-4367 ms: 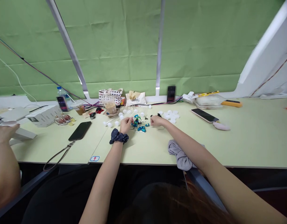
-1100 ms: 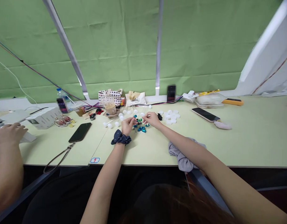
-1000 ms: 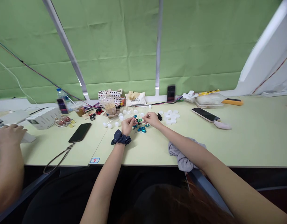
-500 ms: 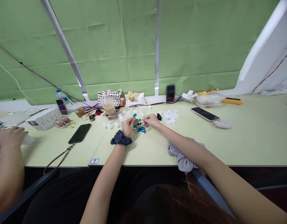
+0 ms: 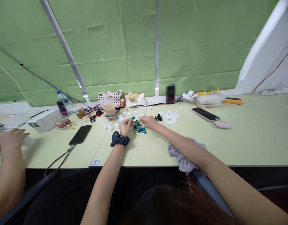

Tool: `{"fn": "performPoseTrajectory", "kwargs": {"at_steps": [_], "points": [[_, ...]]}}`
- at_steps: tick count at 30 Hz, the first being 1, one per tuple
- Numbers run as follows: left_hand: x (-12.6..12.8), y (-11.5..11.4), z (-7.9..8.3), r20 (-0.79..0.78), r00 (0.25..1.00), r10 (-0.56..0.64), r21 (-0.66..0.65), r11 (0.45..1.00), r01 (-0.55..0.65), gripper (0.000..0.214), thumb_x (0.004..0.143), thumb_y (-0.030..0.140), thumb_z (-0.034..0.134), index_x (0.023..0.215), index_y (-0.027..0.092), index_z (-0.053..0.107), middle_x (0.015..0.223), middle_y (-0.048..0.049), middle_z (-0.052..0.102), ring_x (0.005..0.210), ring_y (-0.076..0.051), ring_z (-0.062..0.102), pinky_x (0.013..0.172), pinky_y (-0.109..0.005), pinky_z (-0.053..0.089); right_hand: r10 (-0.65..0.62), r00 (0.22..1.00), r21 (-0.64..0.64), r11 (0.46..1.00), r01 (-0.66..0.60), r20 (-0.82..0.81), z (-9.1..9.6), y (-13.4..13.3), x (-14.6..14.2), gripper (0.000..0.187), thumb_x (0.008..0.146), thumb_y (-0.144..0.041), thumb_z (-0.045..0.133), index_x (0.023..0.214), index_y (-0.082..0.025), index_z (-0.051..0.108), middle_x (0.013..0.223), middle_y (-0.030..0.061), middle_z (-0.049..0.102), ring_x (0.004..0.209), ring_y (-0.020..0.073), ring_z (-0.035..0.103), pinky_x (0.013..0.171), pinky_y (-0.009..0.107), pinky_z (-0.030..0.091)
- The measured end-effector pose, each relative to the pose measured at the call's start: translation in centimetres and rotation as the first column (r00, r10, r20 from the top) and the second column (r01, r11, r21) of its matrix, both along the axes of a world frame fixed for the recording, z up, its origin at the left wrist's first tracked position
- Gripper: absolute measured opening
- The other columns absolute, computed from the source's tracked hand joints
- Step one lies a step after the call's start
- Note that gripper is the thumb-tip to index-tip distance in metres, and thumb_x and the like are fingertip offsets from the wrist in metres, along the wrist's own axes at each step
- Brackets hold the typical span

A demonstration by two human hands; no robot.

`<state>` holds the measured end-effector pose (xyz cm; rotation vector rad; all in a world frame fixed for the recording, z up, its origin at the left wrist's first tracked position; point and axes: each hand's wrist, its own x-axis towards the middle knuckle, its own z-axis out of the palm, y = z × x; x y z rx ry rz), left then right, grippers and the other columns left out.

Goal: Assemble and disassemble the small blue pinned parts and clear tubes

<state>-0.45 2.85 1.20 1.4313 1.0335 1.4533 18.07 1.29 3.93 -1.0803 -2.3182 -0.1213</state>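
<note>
My left hand (image 5: 126,126), a dark blue dotted scrunchie (image 5: 119,139) round its wrist, is closed in a pinch. A small shiny blue piece (image 5: 133,117) shows at its fingertips. Close by on the right, my right hand (image 5: 149,122) also has its fingers pressed together; what they hold is too small to make out. Between and below the hands lie several shiny blue pieces (image 5: 142,130) and a green piece (image 5: 137,122), some in clear plastic. Small black parts (image 5: 159,117) and a group of white round caps (image 5: 171,117) lie right of my right hand.
Clear tubes with white caps (image 5: 110,127) lie left of my hands, before a drink cup (image 5: 109,109). Phones lie at left (image 5: 80,135) and right (image 5: 205,114). A grey cloth (image 5: 184,157) hangs over the front edge under my right forearm. Another person's hand (image 5: 12,137) is far left.
My hands have drawn slightly apart: the left moved a little left with the small blue piece, the right shifted slightly left and its fingers rose from the pieces.
</note>
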Motion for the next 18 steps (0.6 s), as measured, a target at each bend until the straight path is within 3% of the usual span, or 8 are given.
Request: {"fn": "performPoseTrajectory", "kwargs": {"at_steps": [3, 6, 11, 13, 18], "points": [[0.4, -0.2, -0.2, -0.032, 0.999, 0.000, 0.042, 0.999, 0.001, 0.041, 0.073, 0.049, 0.067, 0.087, 0.010, 0.066, 0.078, -0.0099, 0.072, 0.073, -0.022, 0.070, 0.074, -0.038, 0.058, -0.047, 0.982, -0.133, 0.991, 0.023, -0.182, -0.4, 0.2, 0.1, 0.018, 0.091, -0.022, 0.051, 0.083, -0.017, 0.066, 0.069, 0.0029, 0.064, 0.062, 0.0138, 0.058, 0.063, 0.022, 0.038], [1.1, -0.4, -0.4, -0.084, 0.996, -0.017, 0.106, 0.994, 0.026, 0.038, 0.077, 0.047, 0.063, 0.091, 0.012, 0.067, 0.085, -0.0095, 0.072, 0.076, -0.022, 0.070, 0.075, -0.038, 0.057, -0.077, 0.933, -0.288, 0.957, -0.030, -0.352, -1.1, 0.5, 0.0, 0.024, 0.090, -0.021, 0.050, 0.074, -0.018, 0.068, 0.063, 0.0008, 0.064, 0.049, 0.0114, 0.057, 0.056, 0.021, 0.042], [1.5, -0.5, -0.8, -0.243, 0.969, 0.039, 0.201, 0.980, 0.011, 0.030, 0.081, 0.043, 0.059, 0.091, 0.017, 0.069, 0.086, -0.0068, 0.072, 0.078, -0.022, 0.070, 0.075, -0.037, 0.056, -0.233, 0.874, -0.508, 0.861, -0.017, -0.426, -1.8, 0.7, -0.4, 0.024, 0.084, -0.019, 0.057, 0.060, -0.017, 0.065, 0.050, 0.0025, 0.063, 0.038, 0.0138, 0.055, 0.045, 0.024, 0.043], [1.5, -0.5, -0.9, -0.291, 0.955, 0.060, 0.238, 0.971, 0.012, 0.027, 0.082, 0.041, 0.059, 0.091, 0.018, 0.070, 0.087, -0.0062, 0.073, 0.079, -0.022, 0.070, 0.076, -0.036, 0.056, -0.278, 0.871, -0.541, 0.841, 0.017, -0.405, -1.8, 0.7, -0.5, 0.023, 0.081, -0.018, 0.060, 0.059, -0.017, 0.065, 0.050, 0.0031, 0.063, 0.039, 0.0142, 0.056, 0.046, 0.024, 0.044], [1.6, -0.7, -0.6, -0.376, 0.921, 0.098, 0.308, 0.951, 0.024, 0.026, 0.084, 0.039, 0.055, 0.096, 0.021, 0.071, 0.087, -0.0060, 0.073, 0.083, -0.023, 0.069, 0.082, -0.036, 0.053, -0.350, 0.858, -0.458, 0.875, 0.156, -0.376, -1.2, 0.7, -0.2, 0.015, 0.073, -0.021, 0.069, 0.058, -0.019, 0.069, 0.066, 0.0047, 0.070, 0.066, 0.0190, 0.066, 0.063, 0.025, 0.047]]}}
